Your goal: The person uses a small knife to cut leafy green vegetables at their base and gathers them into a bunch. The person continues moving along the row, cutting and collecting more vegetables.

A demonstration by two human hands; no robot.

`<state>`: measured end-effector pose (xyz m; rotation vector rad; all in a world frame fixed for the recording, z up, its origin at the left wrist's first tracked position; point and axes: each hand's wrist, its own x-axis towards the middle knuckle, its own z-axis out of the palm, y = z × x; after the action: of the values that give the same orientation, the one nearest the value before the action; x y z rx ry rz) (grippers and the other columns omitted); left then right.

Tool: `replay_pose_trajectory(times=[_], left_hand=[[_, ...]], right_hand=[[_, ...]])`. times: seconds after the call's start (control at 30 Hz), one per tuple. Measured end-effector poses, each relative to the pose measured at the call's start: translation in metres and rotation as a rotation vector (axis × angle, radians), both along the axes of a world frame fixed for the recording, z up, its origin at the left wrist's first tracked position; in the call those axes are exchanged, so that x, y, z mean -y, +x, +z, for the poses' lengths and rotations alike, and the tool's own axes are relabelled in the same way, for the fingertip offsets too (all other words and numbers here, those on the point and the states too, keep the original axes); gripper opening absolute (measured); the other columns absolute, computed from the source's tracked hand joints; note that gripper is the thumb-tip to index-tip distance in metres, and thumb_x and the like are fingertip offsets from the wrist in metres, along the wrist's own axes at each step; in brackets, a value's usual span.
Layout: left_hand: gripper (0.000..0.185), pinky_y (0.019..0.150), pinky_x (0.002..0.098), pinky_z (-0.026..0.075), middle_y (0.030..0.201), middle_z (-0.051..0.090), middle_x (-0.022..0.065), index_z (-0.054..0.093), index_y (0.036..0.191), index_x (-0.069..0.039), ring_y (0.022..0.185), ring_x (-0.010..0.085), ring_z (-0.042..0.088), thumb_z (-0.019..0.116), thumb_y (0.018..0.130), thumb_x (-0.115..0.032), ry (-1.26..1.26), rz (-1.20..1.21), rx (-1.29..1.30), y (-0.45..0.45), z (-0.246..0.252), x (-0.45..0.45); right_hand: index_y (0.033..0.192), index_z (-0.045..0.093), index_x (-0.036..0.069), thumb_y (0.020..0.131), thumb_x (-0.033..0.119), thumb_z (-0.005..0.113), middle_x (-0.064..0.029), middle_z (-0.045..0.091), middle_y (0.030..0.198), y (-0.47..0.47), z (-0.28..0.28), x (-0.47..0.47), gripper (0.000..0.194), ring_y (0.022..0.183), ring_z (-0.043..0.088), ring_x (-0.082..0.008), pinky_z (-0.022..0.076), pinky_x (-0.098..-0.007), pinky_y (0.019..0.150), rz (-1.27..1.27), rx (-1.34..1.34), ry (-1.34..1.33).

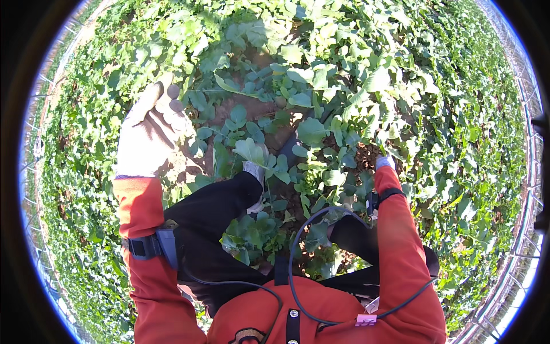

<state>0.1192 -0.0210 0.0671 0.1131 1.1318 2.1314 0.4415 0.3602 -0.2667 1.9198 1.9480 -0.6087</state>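
My left hand (150,129), in a pale glove with grey fingertips, is held over the leafy plants at the left, strongly lit. Its fingers are spread a little from the thumb and nothing shows between them. At the right, my right hand (385,161) reaches down among the leaves; only the cuff end of a light glove shows, and its fingers are hidden by foliage. Broad green leaves (311,131) stand between the two hands, with smaller seedlings (238,116) over brown soil (249,107).
My dark-trousered legs are bent among the plants, with a light shoe (256,172) on the soil. A cable (294,253) loops across my front to the right arm. Dense leafy crop spreads all round, and curved frame hoops (526,193) stand along the right edge.
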Motion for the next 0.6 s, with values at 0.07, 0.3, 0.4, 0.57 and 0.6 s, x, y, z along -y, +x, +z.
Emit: replay_pose_trajectory(times=[0.07,0.3,0.4,0.57,0.6], left_hand=[[0.025,0.055,0.0243,0.047,0.082,0.059,0.0079,0.049,0.106,-0.001,0.064,0.0140,0.055,0.044,0.086,-0.013,0.018,-0.037,-0.017,-0.001,0.005,-0.006],[0.027,0.057,0.0247,0.047,0.085,0.059,0.0084,0.047,0.110,0.000,0.068,0.0141,0.056,0.040,0.088,-0.014,0.066,-0.105,-0.064,0.004,0.007,-0.008],[0.028,0.058,0.0243,0.046,0.086,0.059,0.0086,0.047,0.110,0.000,0.070,0.0140,0.056,0.041,0.087,-0.015,0.135,-0.153,-0.049,0.003,0.007,-0.015],[0.035,0.060,0.0262,0.047,0.087,0.057,0.0080,0.045,0.111,0.004,0.069,0.0157,0.054,0.048,0.083,-0.018,0.185,-0.134,-0.029,0.009,0.007,-0.022],[0.036,0.060,0.0262,0.048,0.088,0.057,0.0081,0.045,0.112,0.003,0.070,0.0157,0.055,0.048,0.083,-0.018,0.172,-0.131,-0.036,0.008,0.006,-0.020]], right_hand=[[0.120,0.036,0.006,0.076,0.029,0.049,-0.0197,0.052,0.107,0.014,-0.039,0.003,0.052,0.097,0.051,-0.0326,0.0408,-0.0371,0.082,0.038,-0.138,0.046],[0.126,0.029,0.008,0.076,0.026,0.051,-0.0192,0.050,0.110,-0.006,-0.028,0.049,0.057,0.101,0.050,-0.0294,0.0392,-0.0342,0.085,0.056,-0.219,-0.138],[0.127,0.029,0.012,0.076,0.024,0.050,-0.0196,0.048,0.114,0.013,-0.011,0.041,0.057,0.104,0.048,-0.0300,0.0377,-0.0348,0.088,0.062,-0.165,-0.129],[0.125,0.034,0.012,0.074,0.027,0.051,-0.0207,0.051,0.109,0.057,-0.013,0.050,0.056,0.099,0.051,-0.0304,0.0399,-0.0353,0.085,0.121,-0.223,-0.229],[0.125,0.033,0.019,0.077,0.016,0.047,-0.0099,0.054,0.061,0.059,-0.011,0.057,0.050,0.036,0.048,-0.0194,0.0395,-0.0333,0.033,0.084,-0.229,-0.245]])
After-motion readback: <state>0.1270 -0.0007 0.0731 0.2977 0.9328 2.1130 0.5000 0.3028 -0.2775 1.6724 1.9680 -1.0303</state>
